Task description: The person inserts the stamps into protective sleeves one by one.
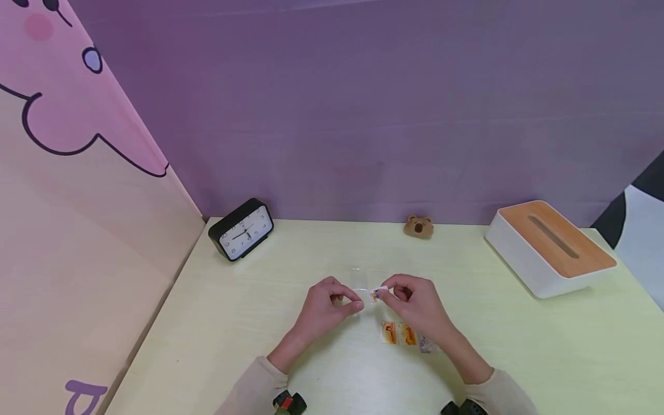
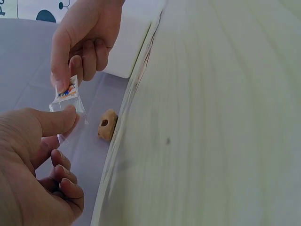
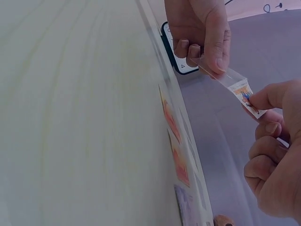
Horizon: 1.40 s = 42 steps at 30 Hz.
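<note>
Plastic sleeve, head view's lower centre: your left hand pinches it, right hand a printed card; uneven pull could tear either.

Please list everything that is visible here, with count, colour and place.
table: one, pale yellow-green, across the foreground
clock: one, black and white, table's back left
bear ornament: one, brown, table's back edge
box: one, white with brown top, table's right
packets: three, two orange, one purplish, row on table
clear bag: one, colourless, in left hand
picture card: one, white, orange and blue, in right hand
backdrop: one, purple, behind table
side wall: one, pink and cream, left
patterned surface: one, black and white, far right
left hand: one, bare, centre
right hand: one, bare, centre
sleeves: two, beige, bottom
wrist devices: two, mostly black, bottom
</note>
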Motion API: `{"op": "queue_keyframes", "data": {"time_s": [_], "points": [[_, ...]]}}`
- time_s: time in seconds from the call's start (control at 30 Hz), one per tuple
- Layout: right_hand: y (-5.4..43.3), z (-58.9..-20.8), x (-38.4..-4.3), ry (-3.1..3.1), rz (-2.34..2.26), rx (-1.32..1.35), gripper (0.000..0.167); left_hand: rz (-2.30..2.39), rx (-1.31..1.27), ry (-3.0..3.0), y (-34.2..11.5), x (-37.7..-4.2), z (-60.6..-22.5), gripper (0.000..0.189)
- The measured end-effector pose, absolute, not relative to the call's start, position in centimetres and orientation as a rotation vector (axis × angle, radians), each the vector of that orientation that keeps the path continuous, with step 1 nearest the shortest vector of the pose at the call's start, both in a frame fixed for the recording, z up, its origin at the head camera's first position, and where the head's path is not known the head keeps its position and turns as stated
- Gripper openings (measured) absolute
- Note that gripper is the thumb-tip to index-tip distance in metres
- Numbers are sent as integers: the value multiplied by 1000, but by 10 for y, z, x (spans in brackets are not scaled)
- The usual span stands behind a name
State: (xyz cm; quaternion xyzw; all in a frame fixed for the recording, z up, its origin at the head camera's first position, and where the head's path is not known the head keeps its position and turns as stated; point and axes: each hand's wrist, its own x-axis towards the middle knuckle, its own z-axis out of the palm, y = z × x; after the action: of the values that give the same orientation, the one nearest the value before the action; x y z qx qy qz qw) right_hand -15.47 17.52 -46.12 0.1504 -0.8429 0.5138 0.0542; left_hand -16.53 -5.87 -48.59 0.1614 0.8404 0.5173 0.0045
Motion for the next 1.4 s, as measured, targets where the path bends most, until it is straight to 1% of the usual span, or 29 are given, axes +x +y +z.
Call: {"op": "queue_keyframes", "data": {"time_s": [0.13,0.37,0.57,0.77,0.9,1.23,1.4], "points": [[174,-462,-156,-2581,1547,444,12,1613,511,2649,-57,-164,-486,5],[171,-464,-154,-2572,1389,410,15,1641,514,2659,-53,-160,-483,6],[168,-461,-151,-2546,1416,366,16,1676,501,2666,-51,-159,-484,6],[170,-462,-152,-2516,1399,466,19,1668,561,2683,-51,-159,-484,5],[173,-462,-153,-2509,1346,519,21,1646,554,2693,-51,-159,-486,5],[174,-463,-149,-2541,1384,455,21,1681,539,2657,-51,-156,-489,5],[175,-463,-154,-2531,1382,468,24,1684,539,2658,-51,-160,-487,5]]}}
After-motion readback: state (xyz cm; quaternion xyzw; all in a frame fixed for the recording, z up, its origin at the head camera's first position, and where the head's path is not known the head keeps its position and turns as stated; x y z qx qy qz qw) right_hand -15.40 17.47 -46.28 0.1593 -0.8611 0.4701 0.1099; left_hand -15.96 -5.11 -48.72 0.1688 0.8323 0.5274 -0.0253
